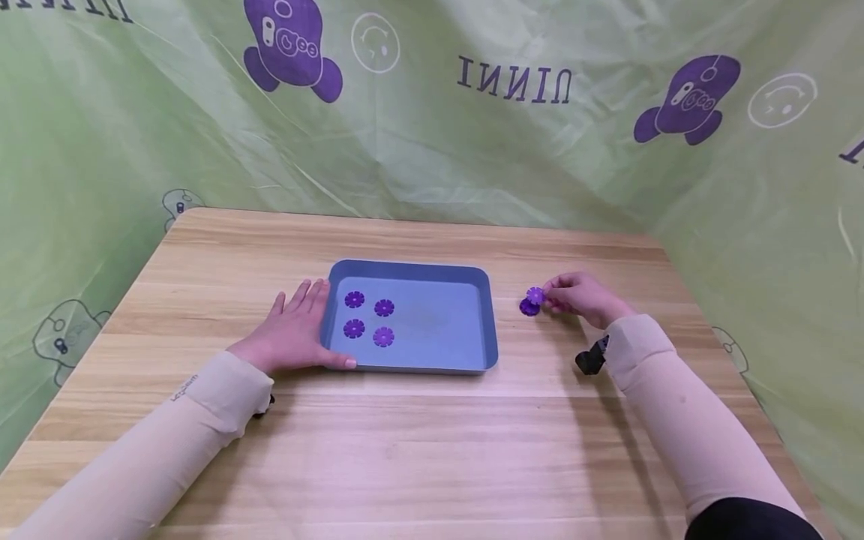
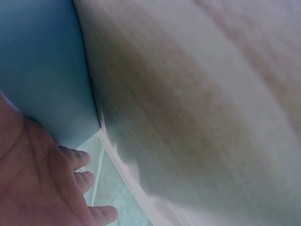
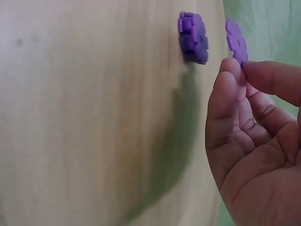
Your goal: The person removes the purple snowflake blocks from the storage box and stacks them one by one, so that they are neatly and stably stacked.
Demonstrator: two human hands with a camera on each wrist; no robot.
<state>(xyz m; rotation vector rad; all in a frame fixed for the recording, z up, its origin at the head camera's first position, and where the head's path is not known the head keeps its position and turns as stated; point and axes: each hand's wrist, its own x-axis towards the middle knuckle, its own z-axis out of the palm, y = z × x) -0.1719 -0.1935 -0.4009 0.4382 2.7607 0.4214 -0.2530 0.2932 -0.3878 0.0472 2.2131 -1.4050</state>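
Observation:
My right hand [image 1: 586, 297] pinches a purple flower-shaped plastic disc [image 3: 237, 41] between thumb and fingertips. Just beyond it, a small stack of matching purple discs [image 3: 193, 38] sits on the table, right of the tray. My left hand [image 1: 292, 334] spreads its fingers along the left side of a blue rectangular tray [image 1: 445, 370], its thumb at the front rim. In the left wrist view the palm [image 2: 37, 174] faces the tray's outer wall [image 2: 51, 70]. Two rows of purple discs [image 1: 384, 337] lie flat in the tray's left half.
The wooden table [image 1: 418, 450] carries the tray near its middle. A green printed curtain [image 1: 432, 165] hangs along the back and both sides. Black wrist devices [image 1: 591, 358] stick out below the sleeves, the right one close over the table.

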